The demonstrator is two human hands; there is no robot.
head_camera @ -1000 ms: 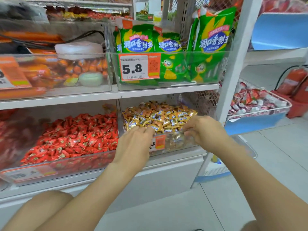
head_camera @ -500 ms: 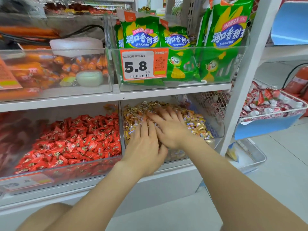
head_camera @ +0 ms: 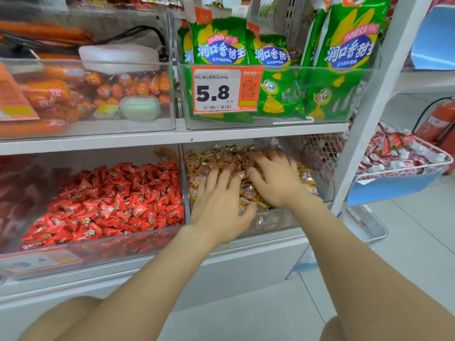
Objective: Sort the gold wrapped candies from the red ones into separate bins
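Left grip [head_camera: 219, 207] and right grip [head_camera: 277, 179], both spread flat, rest on gold candies [head_camera: 216, 156] in a clear bin [head_camera: 278, 220]; red candies [head_camera: 118, 203] lie just left of it.

The gold candies [head_camera: 221, 158] on the right have crinkled, shiny wrappers that look like foil. The red candies [head_camera: 118, 198] to their left are in glossy, creased film. Both heaps lie in smooth, clear plastic: the right bin [head_camera: 275, 221] and the left bin [head_camera: 123, 244]. Above them, the green bags [head_camera: 219, 45] are glossy film and the price tag [head_camera: 221, 91] looks like matt paper. The shelf board [head_camera: 147, 140] is smooth and white. At the far right, the basket [head_camera: 403, 169] is white-coated wire.
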